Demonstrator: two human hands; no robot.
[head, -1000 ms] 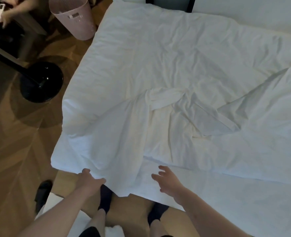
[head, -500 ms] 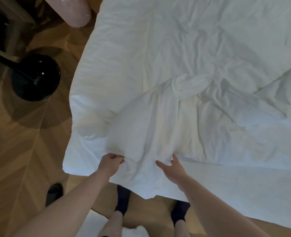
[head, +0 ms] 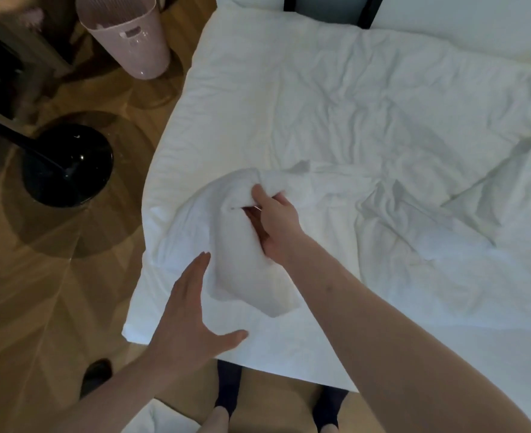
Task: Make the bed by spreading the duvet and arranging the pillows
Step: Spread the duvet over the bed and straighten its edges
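- Right hand (head: 278, 223): grip pinching a bunched corner of the white duvet (head: 367, 145), lifted above the bed (head: 289, 354) near its foot-left corner.
- Left hand (head: 189, 314): fingers spread, flat, just beside the hanging fold.
- Duvet: wrinkled, covering the bed.
- Floor: pink bin (head: 130, 35), black stand base (head: 67, 165).

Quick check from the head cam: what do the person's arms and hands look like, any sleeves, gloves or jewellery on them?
Both forearms are bare as far as the frame shows: no sleeves in view. The left hand and the right hand wear no gloves, and no rings, watch or bracelets are visible. Lower down, dark socks cover the feet.
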